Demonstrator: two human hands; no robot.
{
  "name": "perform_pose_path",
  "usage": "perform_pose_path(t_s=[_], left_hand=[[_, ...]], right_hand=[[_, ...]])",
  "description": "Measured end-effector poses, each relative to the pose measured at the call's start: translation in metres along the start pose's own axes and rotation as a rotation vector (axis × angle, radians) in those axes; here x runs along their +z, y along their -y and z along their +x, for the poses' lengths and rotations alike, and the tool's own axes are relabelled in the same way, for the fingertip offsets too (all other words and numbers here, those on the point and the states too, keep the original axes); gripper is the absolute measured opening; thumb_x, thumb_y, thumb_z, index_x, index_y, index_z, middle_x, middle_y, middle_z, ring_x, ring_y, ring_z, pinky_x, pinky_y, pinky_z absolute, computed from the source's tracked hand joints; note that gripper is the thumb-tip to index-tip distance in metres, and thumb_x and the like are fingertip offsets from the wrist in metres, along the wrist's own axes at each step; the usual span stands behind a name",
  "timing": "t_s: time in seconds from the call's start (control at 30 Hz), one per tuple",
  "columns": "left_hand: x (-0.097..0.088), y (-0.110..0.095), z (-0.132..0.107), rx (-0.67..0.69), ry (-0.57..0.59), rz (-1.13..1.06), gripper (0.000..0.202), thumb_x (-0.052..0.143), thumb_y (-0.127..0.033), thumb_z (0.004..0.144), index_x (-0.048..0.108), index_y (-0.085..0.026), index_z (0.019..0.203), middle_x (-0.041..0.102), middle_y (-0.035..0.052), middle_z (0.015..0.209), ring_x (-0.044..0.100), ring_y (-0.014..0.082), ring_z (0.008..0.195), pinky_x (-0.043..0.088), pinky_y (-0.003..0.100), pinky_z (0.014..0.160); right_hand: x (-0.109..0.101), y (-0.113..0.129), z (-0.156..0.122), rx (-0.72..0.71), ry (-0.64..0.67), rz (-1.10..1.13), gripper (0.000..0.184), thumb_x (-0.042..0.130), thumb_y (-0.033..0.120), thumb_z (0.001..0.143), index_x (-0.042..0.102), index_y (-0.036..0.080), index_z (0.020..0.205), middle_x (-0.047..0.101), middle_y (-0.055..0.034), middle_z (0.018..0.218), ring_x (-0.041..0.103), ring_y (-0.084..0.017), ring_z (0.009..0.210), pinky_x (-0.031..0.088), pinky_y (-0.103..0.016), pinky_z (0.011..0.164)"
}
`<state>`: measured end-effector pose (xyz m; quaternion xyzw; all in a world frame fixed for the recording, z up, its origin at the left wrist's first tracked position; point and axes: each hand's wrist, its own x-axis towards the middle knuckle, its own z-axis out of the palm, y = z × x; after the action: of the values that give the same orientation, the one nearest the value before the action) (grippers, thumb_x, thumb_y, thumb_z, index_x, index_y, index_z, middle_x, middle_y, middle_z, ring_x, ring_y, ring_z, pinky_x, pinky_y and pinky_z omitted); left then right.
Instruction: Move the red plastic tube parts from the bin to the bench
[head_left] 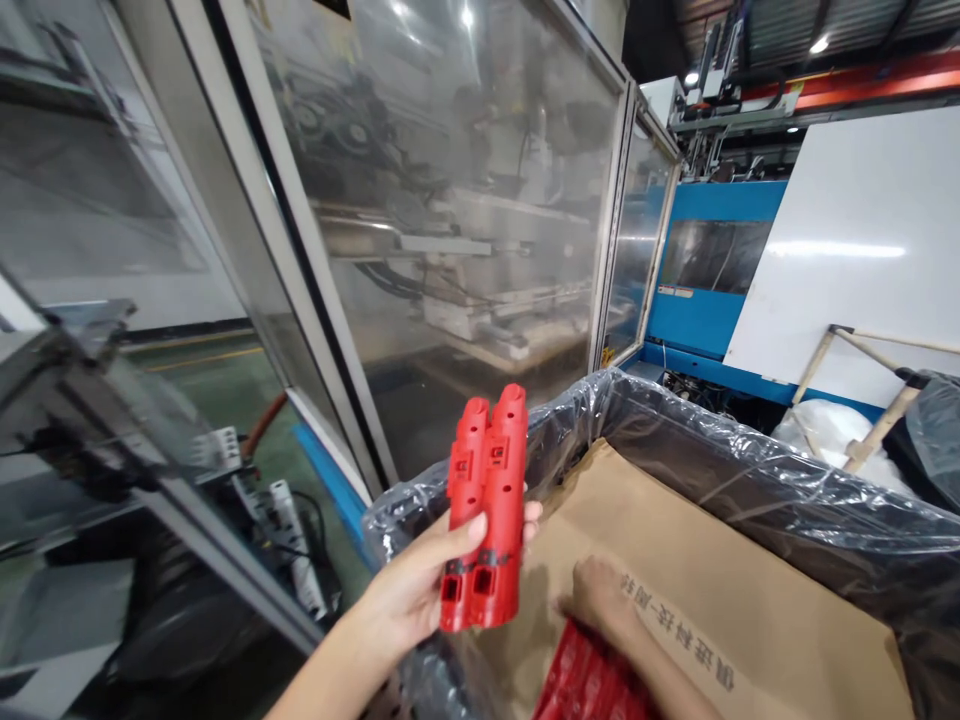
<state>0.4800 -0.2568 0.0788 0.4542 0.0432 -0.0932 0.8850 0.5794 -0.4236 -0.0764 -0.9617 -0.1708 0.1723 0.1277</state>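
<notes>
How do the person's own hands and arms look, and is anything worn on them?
Both hands are bare: neither the left hand nor the right hand wears a glove. No ring, watch or bracelet shows. The left forearm and the right forearm are bare too, with no sleeve in view.

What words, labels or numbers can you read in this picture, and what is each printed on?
On the cardboard sheet: Chinese characters, upside down to the camera; "科技" seems legible, the rest unsure.
On the blue machine: a label, too small to read.
On the red parts in the left hand: none visible.
</notes>
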Motion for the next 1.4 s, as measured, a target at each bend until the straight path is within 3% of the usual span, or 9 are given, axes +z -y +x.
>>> perform_pose_path(t_s=[0.13, 0.3, 0.5, 0.63, 0.83, 1.03, 1.2, 1.33, 1.4], left_hand=[[-0.001, 0.001, -0.001, 0.003, 0.019, -0.001, 0.045, 0.095, -0.033, 0.049, 0.077, -0.021, 0.089, 0.078, 0.0055, 0.096, 0.074, 0.019, 0.082, 0.059, 0.025, 0.075], [0.001, 0.0, -0.002, -0.008, 0.016, 0.016, 0.045, 0.095, -0.033, 0.048, 0.078, -0.02, 0.088, 0.078, 0.0056, 0.098, 0.073, 0.021, 0.083, 0.059, 0.028, 0.076], [0.011, 0.0, -0.002, 0.01, -0.056, 0.104, 0.041, 0.093, -0.029, 0.053, 0.077, -0.02, 0.089, 0.078, 0.0046, 0.096, 0.072, 0.0223, 0.086, 0.058, 0.029, 0.076], [0.012, 0.002, 0.0, -0.004, -0.044, 0.163, 0.04, 0.093, -0.027, 0.054, 0.077, -0.02, 0.089, 0.078, 0.0044, 0.099, 0.071, 0.022, 0.09, 0.058, 0.029, 0.08], [0.003, 0.001, 0.003, -0.048, 0.142, 0.204, 0.051, 0.09, -0.037, 0.058, 0.075, -0.015, 0.101, 0.071, 0.011, 0.119, 0.066, 0.0264, 0.109, 0.053, 0.032, 0.093], [0.001, 0.002, -0.003, -0.076, 0.279, 0.175, 0.05, 0.09, -0.037, 0.056, 0.076, -0.024, 0.101, 0.075, 0.0031, 0.11, 0.067, 0.0246, 0.107, 0.052, 0.03, 0.091], [0.003, 0.003, -0.005, -0.184, 0.355, 0.235, 0.065, 0.092, -0.04, 0.049, 0.074, -0.018, 0.108, 0.076, 0.011, 0.101, 0.07, 0.0302, 0.096, 0.055, 0.035, 0.082], [0.004, 0.004, -0.002, -0.193, 0.384, 0.246, 0.062, 0.093, -0.033, 0.049, 0.074, -0.013, 0.104, 0.076, 0.0141, 0.1, 0.071, 0.0262, 0.088, 0.056, 0.031, 0.079], [0.001, 0.005, -0.001, -0.169, 0.357, 0.222, 0.059, 0.093, -0.032, 0.051, 0.074, -0.015, 0.104, 0.076, 0.0118, 0.099, 0.071, 0.0237, 0.085, 0.057, 0.029, 0.076]], right_hand=[[-0.014, 0.003, -0.003, -0.096, -0.011, 0.115, 0.019, 0.065, 0.033, 0.089, 0.066, 0.014, 0.09, 0.069, -0.0039, 0.094, 0.067, -0.017, 0.09, 0.054, -0.039, 0.085], [-0.072, -0.005, -0.02, -0.408, -0.098, 0.423, 0.013, 0.061, 0.018, 0.087, 0.068, 0.016, 0.076, 0.067, 0.003, 0.068, 0.063, -0.012, 0.067, 0.049, -0.026, 0.069], [-0.154, -0.015, -0.062, -0.537, -0.411, 0.806, 0.029, 0.054, 0.042, 0.088, 0.07, 0.018, 0.087, 0.071, -0.0026, 0.084, 0.064, -0.016, 0.074, 0.05, -0.026, 0.067], [-0.182, -0.014, -0.09, -0.58, -0.498, 0.914, 0.026, 0.063, 0.044, 0.083, 0.073, 0.021, 0.086, 0.072, -0.0011, 0.079, 0.064, -0.015, 0.07, 0.052, -0.025, 0.065], [-0.192, -0.004, -0.109, -0.645, -0.55, 0.969, 0.016, 0.067, 0.036, 0.081, 0.075, 0.022, 0.085, 0.073, -0.0004, 0.077, 0.062, -0.012, 0.064, 0.05, -0.023, 0.062], [-0.19, 0.004, -0.106, -0.601, -0.577, 0.897, 0.018, 0.063, 0.037, 0.082, 0.073, 0.021, 0.083, 0.071, 0.0004, 0.073, 0.061, -0.013, 0.064, 0.047, -0.024, 0.061], [-0.186, 0.028, -0.098, -0.509, -0.658, 0.78, 0.017, 0.062, 0.035, 0.083, 0.071, 0.022, 0.079, 0.073, 0.001, 0.074, 0.065, -0.014, 0.064, 0.047, -0.025, 0.062], [-0.178, 0.039, -0.086, -0.429, -0.598, 0.684, 0.036, 0.054, 0.046, 0.091, 0.065, 0.021, 0.114, 0.076, -0.0016, 0.087, 0.07, -0.017, 0.081, 0.05, -0.025, 0.074], [-0.165, 0.03, -0.075, -0.36, -0.535, 0.573, 0.045, 0.039, 0.051, 0.098, 0.064, 0.02, 0.117, 0.076, -0.004, 0.09, 0.07, -0.017, 0.087, 0.049, -0.026, 0.079]])
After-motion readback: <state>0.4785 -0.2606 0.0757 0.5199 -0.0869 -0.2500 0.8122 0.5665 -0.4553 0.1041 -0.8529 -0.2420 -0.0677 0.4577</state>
